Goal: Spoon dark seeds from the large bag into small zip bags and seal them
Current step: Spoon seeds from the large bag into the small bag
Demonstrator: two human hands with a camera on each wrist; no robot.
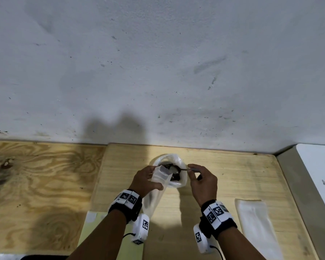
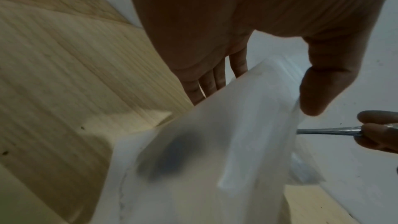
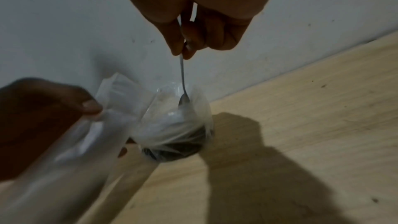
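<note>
Pinching the thin metal spoon (image 1: 184, 169) by its handle between thumb and curled fingers, the right hand (image 1: 202, 182) is hovering just right of the large clear plastic bag of dark seeds (image 1: 176, 166), wrist raised and palm turned down. The spoon's bowl is dipping into the large bag's open mouth, above the dark seeds (image 3: 172, 147) pooled at its bottom. The left hand (image 1: 145, 180) is gripping a small translucent zip bag (image 1: 159, 178) near its open top, thumb on the near face and fingers spread behind it, holding it tilted just beside the large bag's left rim. The large bag is standing on the pale wooden board (image 1: 233, 175), close to the white wall (image 1: 158, 62). A flat stack of translucent bags (image 1: 255, 222) is lying on the board's near right.
</note>
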